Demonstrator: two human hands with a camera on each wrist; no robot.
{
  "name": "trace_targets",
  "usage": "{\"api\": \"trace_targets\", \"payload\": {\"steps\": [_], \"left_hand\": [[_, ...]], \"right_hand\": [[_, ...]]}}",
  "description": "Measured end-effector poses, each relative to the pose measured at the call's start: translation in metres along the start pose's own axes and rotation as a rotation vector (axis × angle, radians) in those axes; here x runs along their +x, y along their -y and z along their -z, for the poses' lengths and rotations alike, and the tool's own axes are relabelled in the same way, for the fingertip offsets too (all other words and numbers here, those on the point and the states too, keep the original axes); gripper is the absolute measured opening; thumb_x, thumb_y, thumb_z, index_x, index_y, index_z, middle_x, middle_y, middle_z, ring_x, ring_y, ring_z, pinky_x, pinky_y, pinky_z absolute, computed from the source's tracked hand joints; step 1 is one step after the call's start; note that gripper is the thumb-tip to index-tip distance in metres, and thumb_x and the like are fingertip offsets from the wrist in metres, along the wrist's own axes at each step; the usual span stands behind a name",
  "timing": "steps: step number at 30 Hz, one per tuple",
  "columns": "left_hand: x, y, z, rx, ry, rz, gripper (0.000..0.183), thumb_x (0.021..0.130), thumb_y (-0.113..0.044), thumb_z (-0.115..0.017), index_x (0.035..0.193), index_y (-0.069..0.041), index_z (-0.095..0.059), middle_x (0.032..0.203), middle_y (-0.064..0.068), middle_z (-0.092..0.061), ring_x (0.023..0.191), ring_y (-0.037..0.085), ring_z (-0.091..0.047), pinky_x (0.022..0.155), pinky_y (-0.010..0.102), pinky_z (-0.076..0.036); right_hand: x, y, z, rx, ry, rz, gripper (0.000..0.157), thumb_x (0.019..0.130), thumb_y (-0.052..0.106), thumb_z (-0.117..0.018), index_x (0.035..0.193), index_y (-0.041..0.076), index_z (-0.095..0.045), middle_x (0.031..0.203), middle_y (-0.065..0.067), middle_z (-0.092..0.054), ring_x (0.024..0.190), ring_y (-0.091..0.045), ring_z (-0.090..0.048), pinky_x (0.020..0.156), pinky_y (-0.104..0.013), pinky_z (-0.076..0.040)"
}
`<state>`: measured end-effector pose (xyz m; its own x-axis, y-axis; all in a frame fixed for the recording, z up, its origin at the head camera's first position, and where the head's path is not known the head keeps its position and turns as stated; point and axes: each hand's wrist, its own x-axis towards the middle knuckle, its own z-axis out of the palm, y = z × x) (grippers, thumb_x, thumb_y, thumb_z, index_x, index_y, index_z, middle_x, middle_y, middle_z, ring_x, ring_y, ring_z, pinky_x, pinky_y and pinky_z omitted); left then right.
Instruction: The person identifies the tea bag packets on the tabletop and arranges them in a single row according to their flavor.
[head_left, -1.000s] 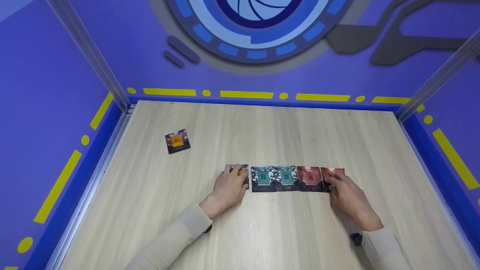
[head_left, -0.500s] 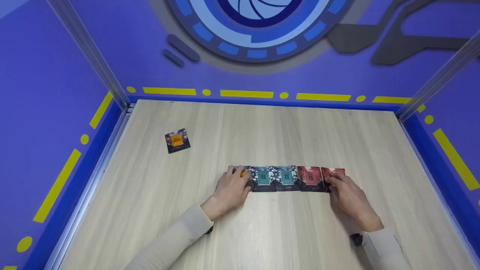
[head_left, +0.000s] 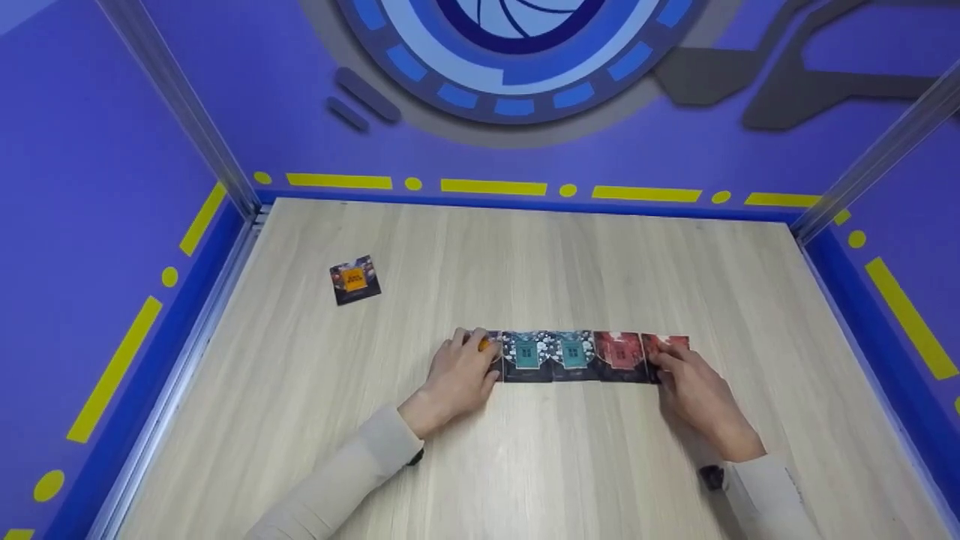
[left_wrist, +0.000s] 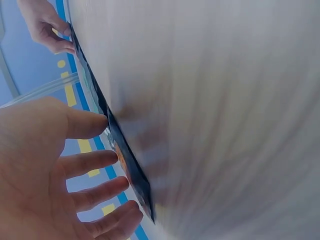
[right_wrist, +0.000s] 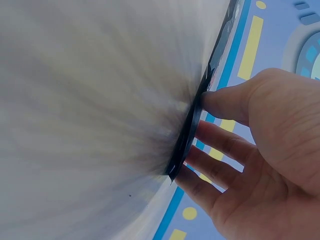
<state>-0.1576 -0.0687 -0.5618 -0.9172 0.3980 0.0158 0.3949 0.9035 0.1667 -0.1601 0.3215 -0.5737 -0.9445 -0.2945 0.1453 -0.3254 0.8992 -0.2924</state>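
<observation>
Several flat, square printed sachets form a row on the wooden table [head_left: 525,465]. My left hand [head_left: 456,379] rests its fingertips on the orange-labelled sachet [left_wrist: 121,159] at the row's left end, covering most of it in the head view. To its right lie two teal-labelled sachets, the left one [head_left: 526,356] beside the right one [head_left: 574,356], then a red sachet [head_left: 620,356]. At the right end, my right hand [head_left: 703,397] touches another red sachet [head_left: 677,343] with thumb and fingertips. Fingers of both hands are spread and fairly straight in the wrist views.
Apart from the row, another orange-labelled sachet [head_left: 355,280] lies slightly turned at the back left of the table. Blue panels with yellow marks enclose the table at the back [head_left: 495,161] and both sides, with metal posts at the corners.
My left hand has slid its orange-labelled sachet slightly right, closing the gap to the teal sachet beside it. My right hand stays in place on the red sachet.
</observation>
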Motion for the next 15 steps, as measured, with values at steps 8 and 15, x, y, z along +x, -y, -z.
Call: {"api": "trace_targets", "payload": {"steps": [8,15], "left_hand": [[0.007,0.015,0.01,-0.002,-0.052,0.008,0.043,0.098,-0.037,-0.061,0.135,-0.014,-0.062,0.138,0.01,-0.054,0.12,0.033,-0.052,0.091,0.046,-0.051],[0.017,0.045,0.02,-0.051,-0.113,0.056,0.041,0.096,-0.031,-0.064,0.133,-0.012,-0.062,0.138,0.011,-0.056,0.122,0.034,-0.052,0.095,0.05,-0.049]], "right_hand": [[0.0,-0.001,0.001,0.003,-0.001,0.004,0.026,0.094,0.002,-0.063,0.118,-0.002,-0.07,0.131,-0.021,-0.059,0.123,-0.043,-0.055,0.097,-0.059,-0.047],[0.0,0.0,0.001,-0.009,0.0,0.007,0.025,0.094,0.001,-0.063,0.117,-0.003,-0.071,0.13,-0.021,-0.06,0.12,-0.043,-0.057,0.095,-0.057,-0.049]]}}
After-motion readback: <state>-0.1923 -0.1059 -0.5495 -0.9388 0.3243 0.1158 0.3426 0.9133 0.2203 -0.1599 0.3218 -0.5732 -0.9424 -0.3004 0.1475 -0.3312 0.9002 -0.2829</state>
